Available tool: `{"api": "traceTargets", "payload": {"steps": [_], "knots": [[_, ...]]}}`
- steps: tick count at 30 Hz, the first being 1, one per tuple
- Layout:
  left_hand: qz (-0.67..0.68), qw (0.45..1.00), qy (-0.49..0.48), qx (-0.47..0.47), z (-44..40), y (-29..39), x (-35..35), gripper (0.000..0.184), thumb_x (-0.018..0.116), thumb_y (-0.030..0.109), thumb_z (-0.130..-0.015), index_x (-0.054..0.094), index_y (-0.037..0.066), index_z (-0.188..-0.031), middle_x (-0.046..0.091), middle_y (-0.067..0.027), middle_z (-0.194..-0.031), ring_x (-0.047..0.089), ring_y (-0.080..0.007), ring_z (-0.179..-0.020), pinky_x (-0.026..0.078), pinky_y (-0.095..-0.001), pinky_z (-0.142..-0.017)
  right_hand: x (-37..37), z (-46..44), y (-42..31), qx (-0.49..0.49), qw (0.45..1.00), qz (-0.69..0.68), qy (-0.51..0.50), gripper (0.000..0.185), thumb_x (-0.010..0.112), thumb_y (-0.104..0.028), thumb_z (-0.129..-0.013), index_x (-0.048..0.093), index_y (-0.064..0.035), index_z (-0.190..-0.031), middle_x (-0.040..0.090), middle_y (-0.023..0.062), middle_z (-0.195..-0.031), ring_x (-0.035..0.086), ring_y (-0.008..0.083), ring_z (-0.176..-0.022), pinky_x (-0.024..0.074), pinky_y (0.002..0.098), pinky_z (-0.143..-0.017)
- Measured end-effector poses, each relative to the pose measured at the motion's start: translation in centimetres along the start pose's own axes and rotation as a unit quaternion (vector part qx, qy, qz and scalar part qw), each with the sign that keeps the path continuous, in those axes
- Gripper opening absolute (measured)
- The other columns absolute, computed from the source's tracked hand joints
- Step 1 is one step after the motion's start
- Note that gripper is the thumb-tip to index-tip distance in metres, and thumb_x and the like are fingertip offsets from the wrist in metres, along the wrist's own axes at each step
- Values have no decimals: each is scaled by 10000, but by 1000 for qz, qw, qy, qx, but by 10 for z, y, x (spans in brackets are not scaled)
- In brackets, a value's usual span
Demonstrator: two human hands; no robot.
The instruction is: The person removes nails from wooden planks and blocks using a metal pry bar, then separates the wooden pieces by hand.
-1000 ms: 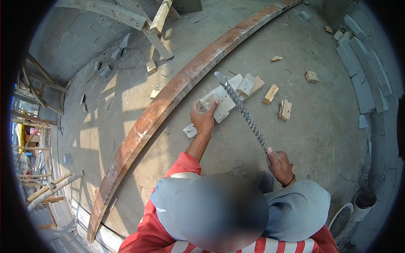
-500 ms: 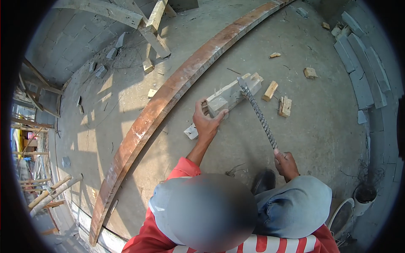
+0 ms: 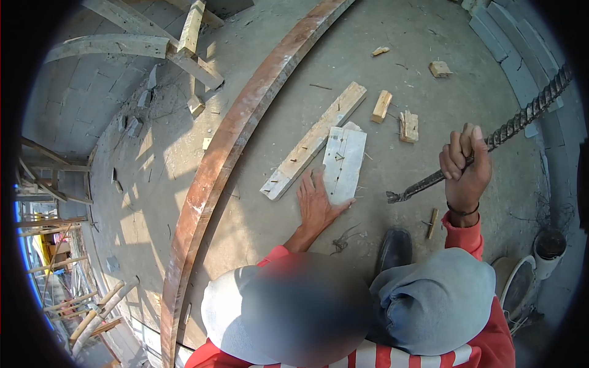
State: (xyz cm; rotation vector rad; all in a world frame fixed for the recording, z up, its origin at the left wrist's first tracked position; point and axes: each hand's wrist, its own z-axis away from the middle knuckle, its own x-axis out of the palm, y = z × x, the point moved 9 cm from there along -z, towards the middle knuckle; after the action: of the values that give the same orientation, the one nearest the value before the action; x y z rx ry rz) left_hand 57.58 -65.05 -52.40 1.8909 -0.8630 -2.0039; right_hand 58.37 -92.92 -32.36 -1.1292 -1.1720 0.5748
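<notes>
My left hand [image 3: 316, 203] has its fingers spread, resting against the near end of a short pale wood block [image 3: 345, 161] with nails in its face. Just left of that block lies a longer wood strip [image 3: 314, 142] with several nails standing in it. My right hand [image 3: 467, 164] is wrapped round a dark twisted metal bar [image 3: 521, 118], raised at the right. One end of the bar points down and left over the floor, and the other reaches up to the right edge of view.
A long rust-brown beam [image 3: 230, 147] crosses the floor at the left. Small wood offcuts [image 3: 381, 107] lie beyond the block. Grey blocks [image 3: 515, 73] line the right wall, with a bucket [image 3: 549, 245] below. Timber supports [image 3: 184, 55] stand upper left.
The bar has swung from the wood to the right and is raised. The wood pieces now lie apart, the short one turned. My left hand has gone from gripping the wood to spread fingers.
</notes>
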Motion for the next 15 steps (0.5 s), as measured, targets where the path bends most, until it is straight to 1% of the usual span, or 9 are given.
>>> {"api": "traceTargets", "payload": {"steps": [2,3,5,7,8,10,12,13,15], "knots": [[-1,993,31,-111,-3,-11,-2,1106,948,534,-585,448,9,-1420,473,-224,-1422,477,-426,-1264,411,-517,-1054,18,-13,16,3,1000,-8,-29,496,491,-333,-1084,304,-157,-660,269,-48,-524,260,65,-440,237,259,-422],[-4,993,31,-113,-7,-8,-4,1106,948,534,-585,448,9,-1420,473,-224,-1422,477,-426,-1264,411,-517,-1054,29,-20,24,0,998,-13,-56,503,492,-339,-1086,295,-157,-661,266,-48,-527,266,66,-442,238,260,-421],[37,988,-65,-137,-10,-8,10,1120,960,494,-579,449,1,-1447,579,-212,-1316,531,-406,-1200,447,-509,-1008,43,-34,44,-18,997,-8,-71,510,508,-337,-1084,307,-156,-651,276,-48,-532,280,63,-450,236,261,-427],[31,990,-57,-122,-12,-7,8,1130,959,495,-577,449,0,-1455,607,-204,-1278,543,-400,-1182,449,-510,-1002,54,-44,62,-39,995,-2,-88,518,524,-334,-1082,319,-154,-642,286,-49,-536,294,60,-457,235,262,-433],[27,993,-49,-108,-13,-5,6,1140,959,496,-574,448,-1,-1464,635,-196,-1240,554,-394,-1164,451,-511,-996,58,-47,69,-59,993,52,-92,524,545,-334,-1077,347,-138,-633,311,-49,-542,304,65,-477,239,275,-447],[8,992,-59,-116,-13,-3,5,1129,955,496,-579,456,-2,-1460,624,-189,-1259,547,-387,-1155,454,-503,-978,64,-50,90,-77,987,105,-97,531,566,-333,-1073,375,-121,-625,336,-50,-548,314,71,-496,242,288,-461],[-10,990,-70,-121,-14,1,5,1117,952,495,-584,465,-4,-1457,612,-183,-1278,540,-380,-1147,458,-495,-960,77,-46,100,-133,965,203,-100,503,618,-296,-1050,456,-46,-646,380,-33,-562,333,92,-539,273,319,-486],[-28,992,-62,-104,-15,8,3,1088,943,488,-604,470,-4,-1451,604,-180,-1286,531,-372,-1134,454,-488,-943,83,-43,102,-130,965,204,-101,503,618,-296,-1050,456,-46,-646,380,-33,-562,333,92,-539,273,319,-486],[-43,993,-56,-92,-14,12,8,1058,935,481,-623,476,-5,-1444,595,-177,-1294,522,-365,-1121,449,-481,-925,105,-27,98,-170,937,266,-149,417,664,-226,-1012,509,7,-704,392,31,-564,340,126,-564,317,344,-502]]}}
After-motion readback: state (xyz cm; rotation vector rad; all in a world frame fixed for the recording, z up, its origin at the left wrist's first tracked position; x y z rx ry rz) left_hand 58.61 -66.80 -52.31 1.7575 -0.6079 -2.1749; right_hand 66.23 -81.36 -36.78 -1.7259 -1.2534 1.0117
